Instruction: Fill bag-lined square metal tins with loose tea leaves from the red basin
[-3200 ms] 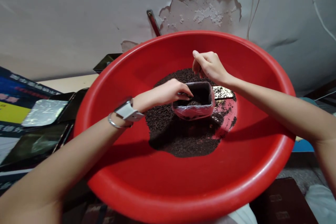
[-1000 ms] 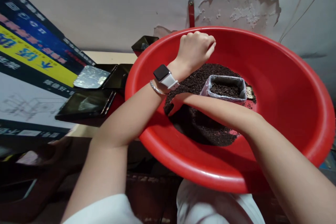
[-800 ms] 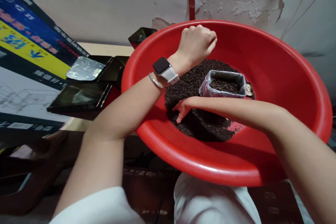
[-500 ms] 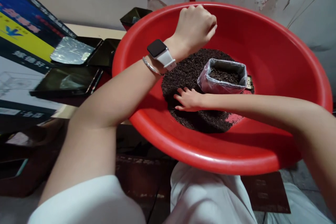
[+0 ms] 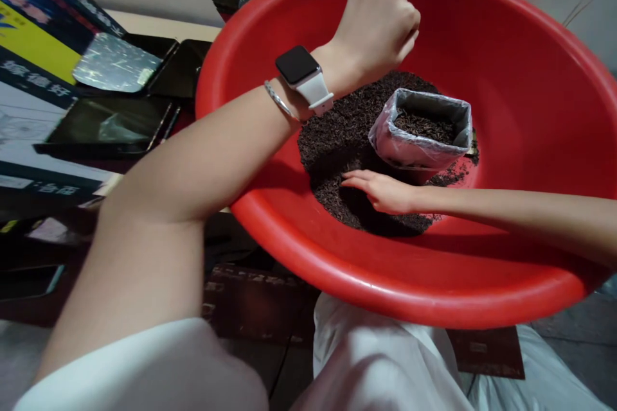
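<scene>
Box [image 5: 414, 150], film-lined and part-filled with dark grains [image 5: 332, 135], is seated near the middle of the floor of the red basin [image 5: 525, 83]. Its mouth is turned upward; its long axis is laid roughly left to right, with the right end set slightly nearer the basin's near rim. Left hand [image 5: 378, 29] is clenched in a fist, raised toward the basin's far rim; whether anything is held inside cannot be told. Right hand [image 5: 388, 196] is spread with fingers extended leftward, fingertips rested on the grains between box and near rim.
</scene>
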Demonstrator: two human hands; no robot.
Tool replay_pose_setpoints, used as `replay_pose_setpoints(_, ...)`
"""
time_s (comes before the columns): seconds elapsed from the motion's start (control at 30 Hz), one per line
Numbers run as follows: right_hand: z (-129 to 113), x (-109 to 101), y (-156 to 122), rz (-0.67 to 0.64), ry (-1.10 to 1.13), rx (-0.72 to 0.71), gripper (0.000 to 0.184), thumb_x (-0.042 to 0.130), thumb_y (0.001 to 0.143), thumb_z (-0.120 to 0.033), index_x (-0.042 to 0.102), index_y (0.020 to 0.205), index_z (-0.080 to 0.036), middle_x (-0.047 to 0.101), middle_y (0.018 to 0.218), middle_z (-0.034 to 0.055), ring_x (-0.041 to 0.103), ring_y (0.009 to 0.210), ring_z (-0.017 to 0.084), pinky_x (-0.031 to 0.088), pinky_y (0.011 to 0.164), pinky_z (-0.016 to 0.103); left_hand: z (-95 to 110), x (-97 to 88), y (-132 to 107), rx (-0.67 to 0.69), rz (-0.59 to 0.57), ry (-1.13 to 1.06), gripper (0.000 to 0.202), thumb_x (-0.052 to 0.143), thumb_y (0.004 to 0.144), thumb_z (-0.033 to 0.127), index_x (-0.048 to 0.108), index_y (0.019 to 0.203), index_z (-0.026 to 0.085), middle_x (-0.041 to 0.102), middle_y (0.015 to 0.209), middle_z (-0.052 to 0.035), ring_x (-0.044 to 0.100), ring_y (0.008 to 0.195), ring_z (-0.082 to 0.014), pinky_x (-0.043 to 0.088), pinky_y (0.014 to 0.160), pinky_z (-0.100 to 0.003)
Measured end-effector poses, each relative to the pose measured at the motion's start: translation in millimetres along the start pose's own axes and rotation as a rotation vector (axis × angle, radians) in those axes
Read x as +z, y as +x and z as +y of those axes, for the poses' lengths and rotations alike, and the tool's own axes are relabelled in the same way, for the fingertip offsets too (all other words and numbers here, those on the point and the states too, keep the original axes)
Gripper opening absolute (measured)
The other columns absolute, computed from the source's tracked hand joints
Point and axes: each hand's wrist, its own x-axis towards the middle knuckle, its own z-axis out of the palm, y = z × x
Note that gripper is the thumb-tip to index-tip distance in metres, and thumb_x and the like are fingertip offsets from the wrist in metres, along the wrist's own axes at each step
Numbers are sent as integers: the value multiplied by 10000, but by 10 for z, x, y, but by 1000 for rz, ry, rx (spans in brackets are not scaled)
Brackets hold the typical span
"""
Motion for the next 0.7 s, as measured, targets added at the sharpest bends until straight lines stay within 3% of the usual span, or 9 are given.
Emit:
replay_pose_setpoints(0.07,-37,-42,12,55,47,14,459,438,707,73,590,1117,-67,592,1180,150,571,1075,199,450,937,343,8,17,7,-3,13,4,419,331,906,234,661,1116,87,626,1149,-212,558,1097,-402,416,772,-482)
replay_pose_setpoints(0.17,-119,-42,7,-73,184,43,303,429,790,13,627,995,-91,661,976,89,614,883,154,470,845,296,19,29,11,9,3,-3,425,324,904,231,662,1106,71,594,1197,-231,547,1110,-423,413,783,-493)
replay_pose_setpoints(0.27,-143,60,-4,-166,153,70,355,456,777,10,608,1088,-65,641,1102,134,597,1003,189,445,912,323,31,31,6,21,-9,-9,430,318,897,209,652,1119,52,580,1216,-240,538,1118,-443,411,800,-509)
replay_pose_setpoints(0.47,-64,212,-14,-190,88,138,453,393,815,12,517,1249,-27,567,1255,182,531,1163,207,385,1017,361,38,37,11,64,-28,-22,445,293,888,178,624,1138,18,552,1229,-238,506,1162,-440,398,853,-524)
replay_pose_setpoints(0.63,-113,294,-28,-147,-12,78,319,318,950,-140,538,1163,-53,594,1123,164,551,1040,198,417,956,359,65,67,9,121,-58,1,463,272,868,114,597,1161,-38,549,1208,-260,479,1188,-441,376,890,-542)
replay_pose_setpoints(0.7,-166,351,-24,-128,-102,70,365,258,990,-245,551,1104,-59,584,1056,157,539,1003,203,416,946,356,85,77,3,124,-62,1,452,286,855,88,596,1161,-37,547,1217,-259,489,1171,-447,387,873,-561)
